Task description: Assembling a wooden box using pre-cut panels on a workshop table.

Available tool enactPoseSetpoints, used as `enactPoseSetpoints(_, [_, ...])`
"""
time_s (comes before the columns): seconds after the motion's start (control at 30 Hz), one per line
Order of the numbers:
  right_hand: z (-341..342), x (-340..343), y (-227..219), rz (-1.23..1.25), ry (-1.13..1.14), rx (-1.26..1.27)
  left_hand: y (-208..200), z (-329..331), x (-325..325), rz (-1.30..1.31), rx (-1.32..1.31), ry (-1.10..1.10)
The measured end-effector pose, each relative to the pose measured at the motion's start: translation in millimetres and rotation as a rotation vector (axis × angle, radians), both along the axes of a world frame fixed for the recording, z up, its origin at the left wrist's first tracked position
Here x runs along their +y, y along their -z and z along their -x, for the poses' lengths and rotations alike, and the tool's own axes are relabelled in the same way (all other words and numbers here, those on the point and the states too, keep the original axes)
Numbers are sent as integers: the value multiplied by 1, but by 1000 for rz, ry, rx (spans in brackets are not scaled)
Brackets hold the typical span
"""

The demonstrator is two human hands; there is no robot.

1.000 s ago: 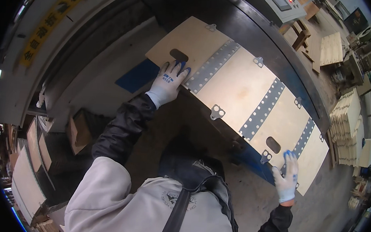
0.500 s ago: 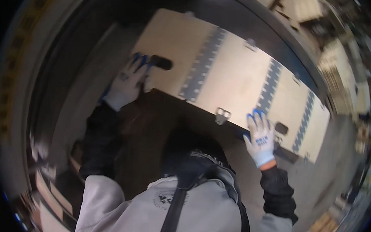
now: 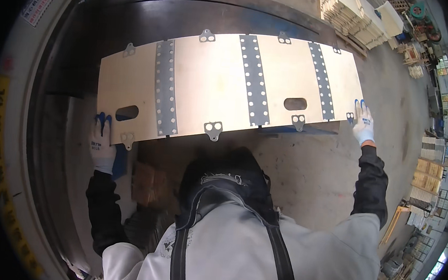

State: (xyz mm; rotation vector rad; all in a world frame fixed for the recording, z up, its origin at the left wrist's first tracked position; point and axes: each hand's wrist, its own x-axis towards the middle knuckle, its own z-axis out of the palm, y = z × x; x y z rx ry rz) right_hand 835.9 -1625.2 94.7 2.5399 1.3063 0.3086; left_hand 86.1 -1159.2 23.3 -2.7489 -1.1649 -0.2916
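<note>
A long pale plywood panel (image 3: 207, 81) lies across in front of me, crossed by several grey metal strips (image 3: 255, 79) dotted with rivets. Small metal brackets (image 3: 213, 131) stick out along its near and far edges. It has two oval hand slots, one near the left end and one right of the middle. My left hand (image 3: 101, 143), in a white glove with blue fingertips, lies against the panel's left end with its fingers straight. At the right end my right hand (image 3: 364, 126), gloved alike, touches the edge with fingers stretched out. Both thumbs are mostly hidden.
Under and behind the panel is a dark machine bed (image 3: 123, 16). A grey machine frame with a yellow strip (image 3: 0, 122) rises at the left. Stacked boards (image 3: 349, 13) stand at the far right. A brown box (image 3: 149, 184) sits low beside my left arm.
The panel has turned counterclockwise in view and lies more level. My hands have moved apart, from its near side to its two ends.
</note>
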Motion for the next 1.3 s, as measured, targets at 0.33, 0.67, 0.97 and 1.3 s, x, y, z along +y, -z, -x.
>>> enactPoseSetpoints(0.33, [-118,-54,-19,-379,-308,-42,-106,7,2,180,-314,-75])
enactPoseSetpoints(0.67, [-121,46,-307,-497,-178,567,-350,0,144,594,-464,-90])
enactPoseSetpoints(0.97, [-248,64,-242,-314,-134,787,-324,-51,129,669,-224,-195])
enactPoseSetpoints(1.3, [-184,173,-183,-481,-155,106,-279,-47,181,753,-268,-198])
